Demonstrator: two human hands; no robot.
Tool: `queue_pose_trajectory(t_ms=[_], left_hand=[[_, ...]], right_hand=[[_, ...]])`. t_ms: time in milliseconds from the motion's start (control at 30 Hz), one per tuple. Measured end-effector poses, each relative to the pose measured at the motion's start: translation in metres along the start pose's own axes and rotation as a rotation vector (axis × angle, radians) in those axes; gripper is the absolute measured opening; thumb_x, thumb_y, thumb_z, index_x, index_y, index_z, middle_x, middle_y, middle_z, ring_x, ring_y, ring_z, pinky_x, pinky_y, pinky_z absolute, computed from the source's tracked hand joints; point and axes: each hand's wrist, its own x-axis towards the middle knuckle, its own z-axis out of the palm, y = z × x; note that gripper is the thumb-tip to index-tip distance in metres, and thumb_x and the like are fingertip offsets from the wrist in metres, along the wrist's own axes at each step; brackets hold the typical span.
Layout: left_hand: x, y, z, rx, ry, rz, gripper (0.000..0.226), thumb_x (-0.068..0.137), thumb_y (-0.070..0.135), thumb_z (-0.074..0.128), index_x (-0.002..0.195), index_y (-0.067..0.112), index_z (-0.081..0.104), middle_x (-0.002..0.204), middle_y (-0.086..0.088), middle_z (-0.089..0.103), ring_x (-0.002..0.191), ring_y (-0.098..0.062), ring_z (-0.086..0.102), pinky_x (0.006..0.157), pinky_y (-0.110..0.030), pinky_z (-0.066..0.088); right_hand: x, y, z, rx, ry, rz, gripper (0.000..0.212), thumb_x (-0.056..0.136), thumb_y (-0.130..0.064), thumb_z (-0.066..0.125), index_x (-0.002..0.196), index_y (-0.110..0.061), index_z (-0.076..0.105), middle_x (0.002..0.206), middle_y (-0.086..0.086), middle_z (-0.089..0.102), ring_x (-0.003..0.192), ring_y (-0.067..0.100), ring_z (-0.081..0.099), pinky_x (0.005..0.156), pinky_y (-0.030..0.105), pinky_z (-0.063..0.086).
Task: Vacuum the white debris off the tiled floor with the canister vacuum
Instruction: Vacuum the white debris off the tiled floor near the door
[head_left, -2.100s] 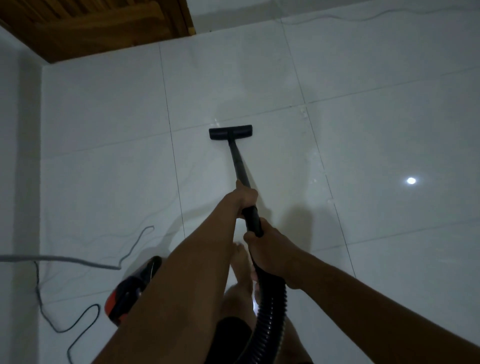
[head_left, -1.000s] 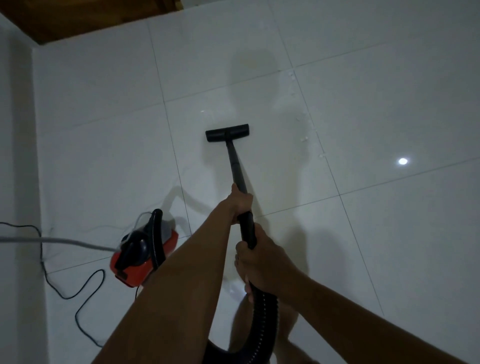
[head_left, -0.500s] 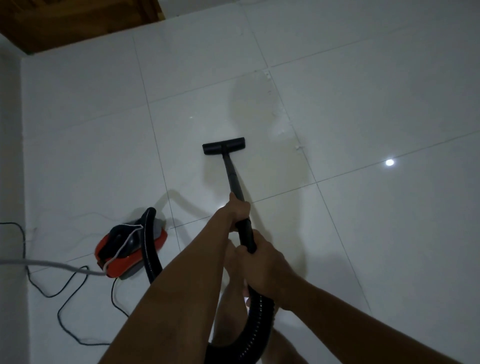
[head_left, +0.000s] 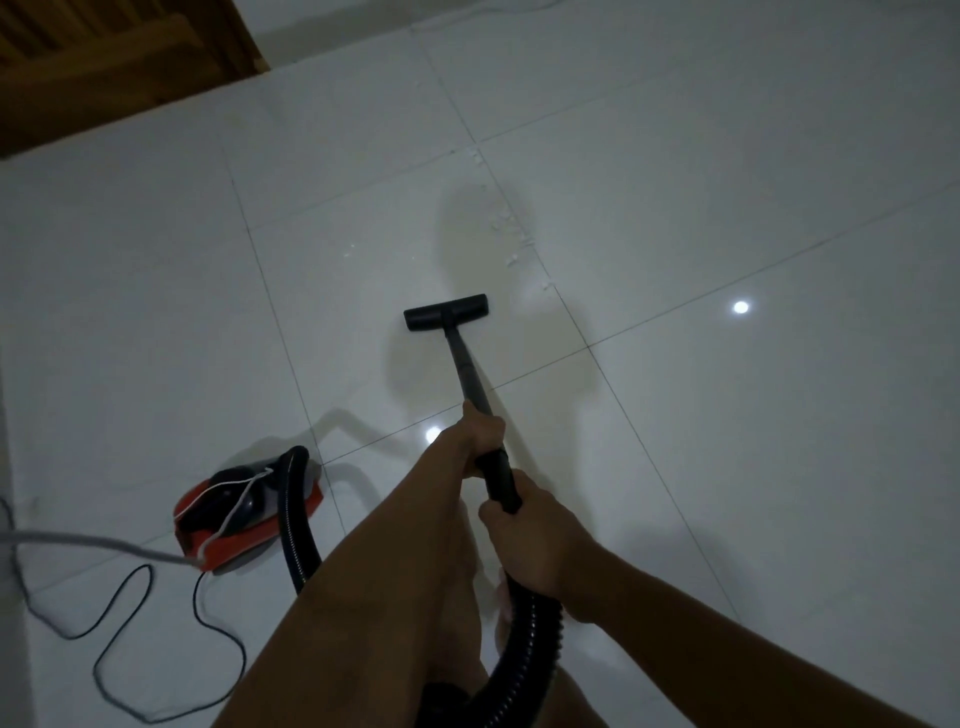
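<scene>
With my left hand (head_left: 480, 431) and right hand (head_left: 537, 530) both wrapped round the wand (head_left: 470, 374), the nozzle (head_left: 447, 312) sits short of the debris (head_left: 511, 234), and I risk scattering it if I shove fast.

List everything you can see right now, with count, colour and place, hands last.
floor: one, white glossy tiles, fills the view
debris: scattered bits, white, along the grout line beyond and right of the floor head
floor head: one, black, flat on the tile at centre
wand: one, black, from the floor head back to the hands
hose: one, black ribbed, bottom centre, looping left to the canister
canister: one, red and black, on the floor at left
cord: one, dark, snaking lower left
wooden panel: one, brown, top left corner
left hand: gripping the wand, further forward
right hand: gripping the wand where it meets the hose
</scene>
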Motion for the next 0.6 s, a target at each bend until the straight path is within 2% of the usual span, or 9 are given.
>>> queue_pose_trajectory(t_ms=[67, 133, 200, 300, 367, 467, 600], left_hand=[[-0.001, -0.003, 0.002, 0.011, -0.002, -0.002, 0.068, 0.101, 0.016, 0.045, 0.155, 0.023, 0.004, 0.110, -0.017, 0.053, 0.074, -0.024, 0.055, 0.050, -0.034, 0.048], [-0.001, -0.004, 0.000, 0.021, -0.009, -0.001, 0.068, 0.101, 0.017, 0.045, 0.155, 0.023, 0.004, 0.111, -0.018, 0.054, 0.074, -0.024, 0.055, 0.051, -0.034, 0.048], [0.001, -0.004, -0.005, 0.032, -0.015, 0.000, 0.069, 0.101, 0.017, 0.045, 0.155, 0.024, 0.003, 0.114, -0.020, 0.055, 0.074, -0.023, 0.055, 0.051, -0.034, 0.048], [0.009, 0.000, -0.016, 0.046, -0.015, 0.008, 0.071, 0.101, 0.016, 0.044, 0.156, 0.027, 0.000, 0.105, -0.016, 0.053, 0.072, -0.023, 0.054, 0.050, -0.034, 0.047], [0.019, 0.005, -0.025, 0.049, -0.012, 0.019, 0.072, 0.101, 0.016, 0.043, 0.156, 0.028, -0.002, 0.104, -0.014, 0.052, 0.071, -0.023, 0.054, 0.051, -0.034, 0.048], [0.042, 0.013, -0.041, 0.038, -0.003, 0.038, 0.073, 0.101, 0.014, 0.042, 0.156, 0.030, -0.004, 0.112, -0.019, 0.054, 0.071, -0.023, 0.053, 0.053, -0.035, 0.048], [0.074, 0.029, -0.062, 0.005, 0.015, 0.066, 0.076, 0.101, 0.013, 0.042, 0.156, 0.032, -0.008, 0.135, -0.024, 0.049, 0.072, -0.022, 0.052, 0.054, -0.035, 0.049]], right_hand=[[-0.001, 0.004, 0.002, -0.001, 0.009, -0.001, 0.040, 0.106, -0.042, 0.046, 0.143, -0.028, 0.044, 0.087, -0.005, 0.057, 0.080, 0.014, 0.061, 0.091, 0.040, 0.057], [0.003, 0.006, 0.005, -0.010, 0.016, -0.007, 0.038, 0.106, -0.041, 0.046, 0.142, -0.026, 0.045, 0.088, -0.004, 0.057, 0.083, 0.017, 0.061, 0.094, 0.042, 0.057], [0.009, 0.007, 0.008, -0.010, 0.013, -0.005, 0.040, 0.106, -0.039, 0.047, 0.143, -0.025, 0.044, 0.090, -0.003, 0.057, 0.085, 0.018, 0.060, 0.095, 0.042, 0.057], [0.026, 0.005, 0.016, 0.004, -0.008, 0.006, 0.047, 0.103, -0.038, 0.051, 0.147, -0.029, 0.038, 0.095, 0.003, 0.062, 0.085, 0.022, 0.064, 0.094, 0.048, 0.059], [0.040, 0.002, 0.021, 0.011, -0.023, 0.007, 0.047, 0.103, -0.039, 0.052, 0.147, -0.031, 0.036, 0.095, 0.007, 0.066, 0.075, 0.021, 0.067, 0.084, 0.048, 0.062], [0.064, -0.006, 0.024, 0.080, -0.064, 0.016, 0.046, 0.105, -0.035, 0.051, 0.149, -0.031, 0.033, 0.087, 0.011, 0.064, 0.051, 0.015, 0.062, 0.053, 0.033, 0.058], [0.098, -0.022, 0.028, 0.103, -0.062, 0.001, 0.041, 0.108, -0.028, 0.047, 0.147, -0.029, 0.034, 0.079, 0.009, 0.057, 0.040, 0.010, 0.056, 0.042, 0.022, 0.049]])
